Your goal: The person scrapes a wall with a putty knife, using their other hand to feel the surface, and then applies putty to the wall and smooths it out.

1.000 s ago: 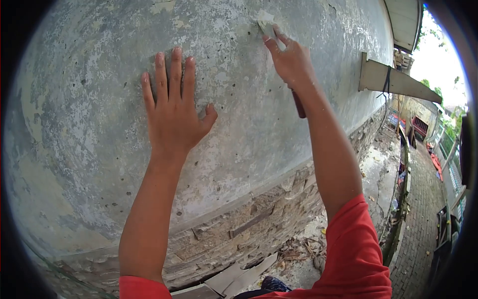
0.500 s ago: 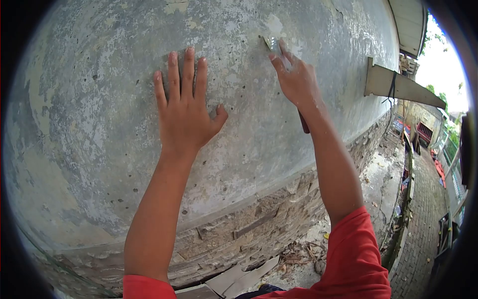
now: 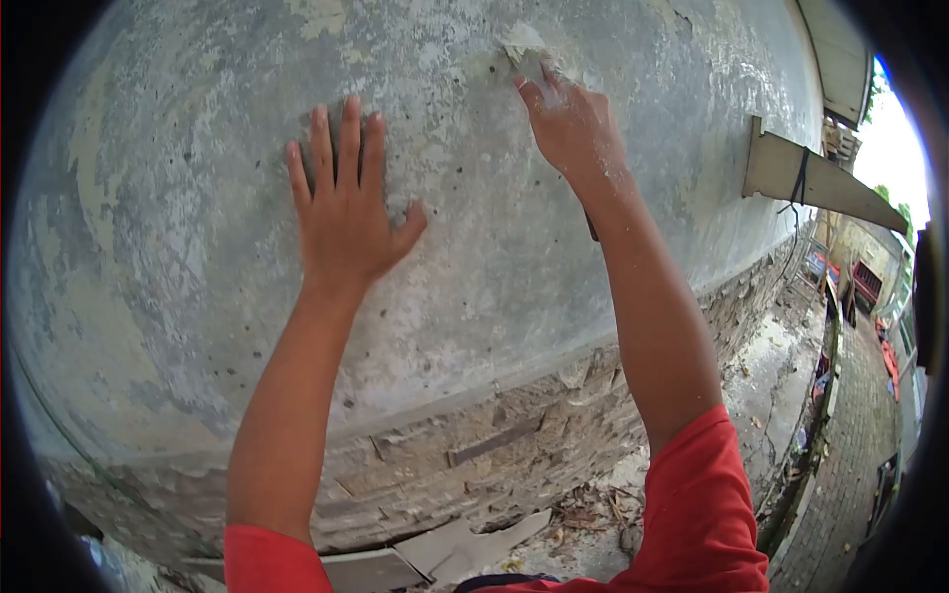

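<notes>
Scraper (image 3: 520, 53) in the person's right hand (image 3: 576, 127), high on a worn grey wall (image 3: 465, 247), with its thin blade at a pale patch. The right fingers are closed around it, 2 fingertips close behind the blade; the dark end of its handle shows beside the wrist. White dust speckles this hand and forearm. To its left and a little lower, the left hand (image 3: 344, 235) rests flat on the wall, holding nothing, its 4 fingers upright and spread, thumb out to the side. Both arms reach up from red sleeves. Below the wall's smooth part runs a rough stone base (image 3: 534, 420), with broken grey sheets (image 3: 465, 551) at its foot. At right, a beige tapering board (image 3: 835, 190), tied with dark cord (image 3: 801, 178), juts out above a brick path (image 3: 848, 445).
</notes>
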`<state>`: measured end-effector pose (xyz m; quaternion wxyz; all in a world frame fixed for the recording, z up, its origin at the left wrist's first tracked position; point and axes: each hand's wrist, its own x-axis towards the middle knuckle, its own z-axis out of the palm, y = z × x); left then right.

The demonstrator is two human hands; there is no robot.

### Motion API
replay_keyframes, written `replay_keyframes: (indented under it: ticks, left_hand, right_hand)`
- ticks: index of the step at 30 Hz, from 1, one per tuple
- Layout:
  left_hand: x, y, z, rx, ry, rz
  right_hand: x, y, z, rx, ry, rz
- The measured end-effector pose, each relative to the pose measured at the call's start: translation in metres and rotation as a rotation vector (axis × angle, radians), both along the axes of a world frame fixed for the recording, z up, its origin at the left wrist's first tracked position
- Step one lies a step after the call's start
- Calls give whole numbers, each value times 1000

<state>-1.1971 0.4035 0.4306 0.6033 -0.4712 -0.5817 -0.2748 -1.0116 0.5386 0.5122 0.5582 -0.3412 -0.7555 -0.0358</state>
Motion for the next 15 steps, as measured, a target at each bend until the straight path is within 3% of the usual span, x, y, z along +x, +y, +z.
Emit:
replay_keyframes:
  ticks: [3, 5, 10, 13, 15]
  left_hand:
    - [9, 7, 15, 14, -3, 23]
    - [14, 17, 25, 5, -24, 15]
    - [26, 29, 34, 62, 4, 18]
    - [26, 27, 34, 30, -5, 9]
    - [28, 25, 33, -6, -43, 21]
  right_hand:
    - [2, 18, -24, 185, -149, 67]
    - [6, -20, -35, -49, -105, 33]
    - [6, -7, 46, -17, 91, 161]
    - [9, -5, 23, 68, -7, 89]
    - [15, -7, -7, -18, -121, 84]
